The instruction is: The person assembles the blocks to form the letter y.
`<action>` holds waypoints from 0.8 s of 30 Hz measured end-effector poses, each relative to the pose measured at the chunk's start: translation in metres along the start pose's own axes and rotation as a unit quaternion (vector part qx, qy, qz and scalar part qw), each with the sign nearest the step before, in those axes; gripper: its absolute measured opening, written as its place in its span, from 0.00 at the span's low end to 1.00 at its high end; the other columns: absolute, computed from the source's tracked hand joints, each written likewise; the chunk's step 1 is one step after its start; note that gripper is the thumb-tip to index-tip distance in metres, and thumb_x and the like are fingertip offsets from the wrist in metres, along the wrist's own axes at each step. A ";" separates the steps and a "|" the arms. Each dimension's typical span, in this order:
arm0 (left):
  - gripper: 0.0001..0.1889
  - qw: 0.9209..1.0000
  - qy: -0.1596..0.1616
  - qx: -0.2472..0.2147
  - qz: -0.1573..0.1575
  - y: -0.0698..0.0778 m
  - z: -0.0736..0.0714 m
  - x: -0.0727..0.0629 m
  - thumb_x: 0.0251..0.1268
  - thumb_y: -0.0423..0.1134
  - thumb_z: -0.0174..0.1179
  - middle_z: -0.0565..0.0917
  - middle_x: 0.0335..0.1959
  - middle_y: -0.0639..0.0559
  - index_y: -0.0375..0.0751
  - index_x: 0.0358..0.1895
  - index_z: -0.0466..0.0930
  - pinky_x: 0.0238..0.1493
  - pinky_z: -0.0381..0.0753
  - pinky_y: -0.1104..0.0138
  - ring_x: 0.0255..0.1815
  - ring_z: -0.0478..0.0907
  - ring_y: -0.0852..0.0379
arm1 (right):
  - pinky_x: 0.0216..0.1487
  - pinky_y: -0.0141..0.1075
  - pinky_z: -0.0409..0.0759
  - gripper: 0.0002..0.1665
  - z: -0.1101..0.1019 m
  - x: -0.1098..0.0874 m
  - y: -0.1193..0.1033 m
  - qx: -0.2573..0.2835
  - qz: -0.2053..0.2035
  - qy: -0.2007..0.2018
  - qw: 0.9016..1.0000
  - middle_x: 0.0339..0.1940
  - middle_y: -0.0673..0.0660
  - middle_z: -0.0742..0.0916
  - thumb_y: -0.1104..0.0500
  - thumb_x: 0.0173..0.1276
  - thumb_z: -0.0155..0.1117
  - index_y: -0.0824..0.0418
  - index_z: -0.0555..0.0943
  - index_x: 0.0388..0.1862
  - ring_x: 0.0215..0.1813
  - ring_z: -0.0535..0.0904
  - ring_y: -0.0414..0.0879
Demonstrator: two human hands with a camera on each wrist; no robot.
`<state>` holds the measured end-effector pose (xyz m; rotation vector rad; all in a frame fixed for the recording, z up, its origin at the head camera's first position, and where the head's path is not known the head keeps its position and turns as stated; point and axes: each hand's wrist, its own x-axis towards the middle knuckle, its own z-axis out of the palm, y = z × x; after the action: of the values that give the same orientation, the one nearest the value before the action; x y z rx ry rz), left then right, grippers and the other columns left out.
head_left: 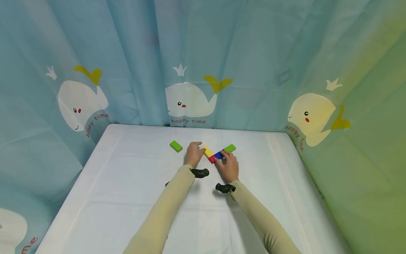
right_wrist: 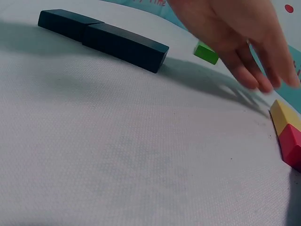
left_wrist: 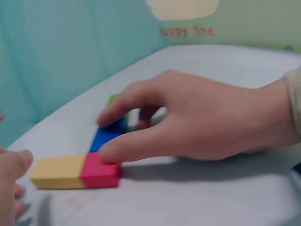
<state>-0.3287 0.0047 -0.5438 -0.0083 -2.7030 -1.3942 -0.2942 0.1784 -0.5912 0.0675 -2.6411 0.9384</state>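
My left hand hovers by the outer end of a yellow block, fingers loosely extended and holding nothing; a gap shows in the right wrist view. My right hand rests its thumb on a red block and its index fingertip on a blue block. Yellow and red sit end to end. From the red one the blue block runs off at an angle, followed by a green block, making a V shape in the head view. The right hand partly covers the blue block.
A second green block lies apart, left of my left hand. Two dark bars lie end to end on the white table, mostly hidden by the left sleeve in the head view. Curtains with whale prints hang around the table.
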 end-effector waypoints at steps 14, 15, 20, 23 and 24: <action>0.16 0.990 0.131 0.056 -0.021 -0.043 -0.058 0.012 0.64 0.39 0.66 0.77 0.56 0.39 0.37 0.53 0.83 0.60 0.66 0.48 0.59 0.67 0.38 | 0.56 0.53 0.68 0.31 -0.004 -0.002 0.000 0.008 -0.002 0.002 1.000 0.61 0.60 0.79 0.46 0.65 0.69 0.62 0.79 0.61 0.57 0.73 0.58; 0.16 0.988 0.137 0.062 -0.028 -0.045 -0.060 0.011 0.63 0.40 0.66 0.76 0.56 0.39 0.37 0.53 0.83 0.59 0.65 0.48 0.60 0.66 0.38 | 0.56 0.53 0.68 0.31 -0.003 -0.002 0.000 0.007 -0.002 0.002 1.000 0.61 0.60 0.79 0.46 0.65 0.69 0.62 0.79 0.61 0.58 0.73 0.58; 0.19 0.985 0.142 0.083 -0.055 -0.057 -0.068 0.006 0.63 0.40 0.67 0.76 0.56 0.38 0.35 0.55 0.82 0.57 0.63 0.46 0.59 0.65 0.37 | 0.56 0.52 0.68 0.31 0.000 -0.002 0.000 0.001 0.000 0.002 1.000 0.62 0.60 0.79 0.46 0.65 0.68 0.61 0.79 0.62 0.57 0.72 0.58; 0.21 0.985 0.123 0.093 -0.072 -0.061 -0.070 0.004 0.63 0.42 0.66 0.76 0.56 0.38 0.36 0.56 0.80 0.56 0.64 0.47 0.56 0.67 0.38 | 0.57 0.53 0.68 0.31 0.001 -0.001 0.001 0.000 -0.001 0.003 1.000 0.62 0.60 0.79 0.46 0.65 0.68 0.61 0.79 0.62 0.58 0.72 0.58; 0.21 0.986 0.116 0.094 -0.077 -0.062 -0.071 0.004 0.63 0.42 0.66 0.76 0.56 0.38 0.36 0.57 0.80 0.56 0.64 0.47 0.56 0.67 0.38 | 0.57 0.53 0.68 0.31 0.001 -0.001 0.001 -0.001 -0.002 0.003 1.000 0.62 0.60 0.79 0.46 0.65 0.68 0.61 0.79 0.62 0.58 0.72 0.58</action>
<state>-0.3292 -0.0891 -0.5526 0.3616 -2.6699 -1.0894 -0.2937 0.1783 -0.5929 0.0687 -2.6350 0.9346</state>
